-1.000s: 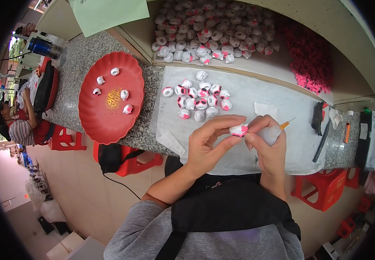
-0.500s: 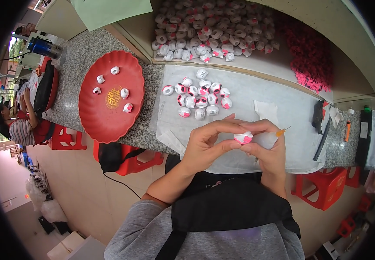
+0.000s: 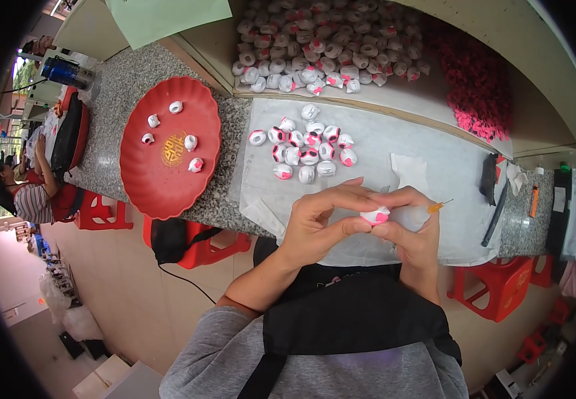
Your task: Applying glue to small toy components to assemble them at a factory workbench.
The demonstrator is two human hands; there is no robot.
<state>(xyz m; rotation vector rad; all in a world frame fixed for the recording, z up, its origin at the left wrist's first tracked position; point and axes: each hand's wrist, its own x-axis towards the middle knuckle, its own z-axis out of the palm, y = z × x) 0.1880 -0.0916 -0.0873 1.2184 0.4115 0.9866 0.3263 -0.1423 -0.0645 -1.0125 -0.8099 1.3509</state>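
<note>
One speckled stone bench [image 3: 112,86] takes up most of the spot, with one big white sheet [image 3: 460,226] spread over the middle. On the shelf [image 3: 427,106] at the back there's one huge heap of white-and-pink pieces [image 3: 328,50], way too many to count, and next to it, on the right, one smaller heap of bright pink bits [image 3: 477,100]. One scalloped red plate [image 3: 151,173] sits on the bare stone to the left.

Both arms are bent. The left forearm [image 3: 254,282] slants up to the right, the right forearm [image 3: 421,279] stands closer to upright, and the hands meet above the near part of the sheet.

Left hand [image 3: 318,219] is curved into a loose C, thumb and fingertips closed on one white-and-pink piece [image 3: 375,216]. Right hand [image 3: 417,239] has thumb and fingers drawn in on the same piece from the other side, plus one clear needle bottle [image 3: 411,216] tucked in its grip, amber tip [image 3: 435,208] aimed off to the right.

Loose pieces: five on the plate, well apart, and I make it roughly seventeen clustered on the sheet, though they crowd each other so don't quote me.
</note>
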